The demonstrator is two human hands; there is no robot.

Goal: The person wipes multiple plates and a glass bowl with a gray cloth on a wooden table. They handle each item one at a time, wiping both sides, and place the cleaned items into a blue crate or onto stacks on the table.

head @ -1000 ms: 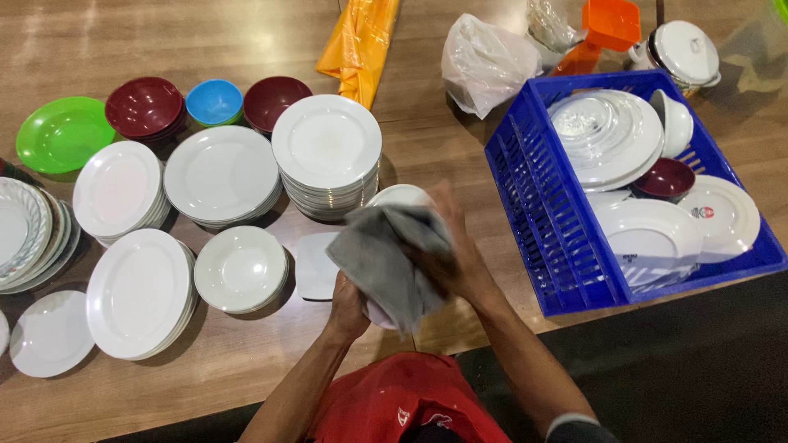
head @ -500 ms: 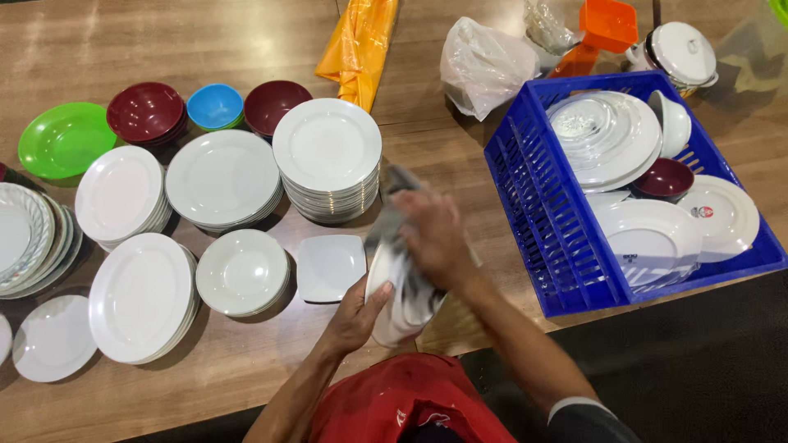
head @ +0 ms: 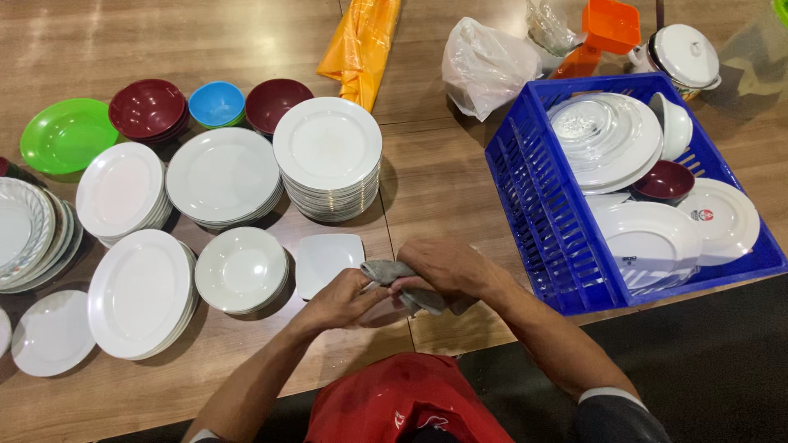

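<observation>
On my feed the wooden desk [head: 460, 180] carries a blue crate [head: 538, 209] of white plates on the right (one has a small red mark), then an orange plastic wrapper [head: 361, 45] and a white bag [head: 484, 61] up top. My hands, left [head: 341, 299] and right [head: 447, 267], are together near the desk's front edge, clamped on a grey cloth [head: 402, 283]; whatever it wraps is hidden.

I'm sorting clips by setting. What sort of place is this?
Probably a restaurant or canteen dish-drying spot: many stacks of white round plates on a wooden table, a blue plastic crate of washed dishes, and both hands, left hand and right hand, holding a grey cloth.
</observation>
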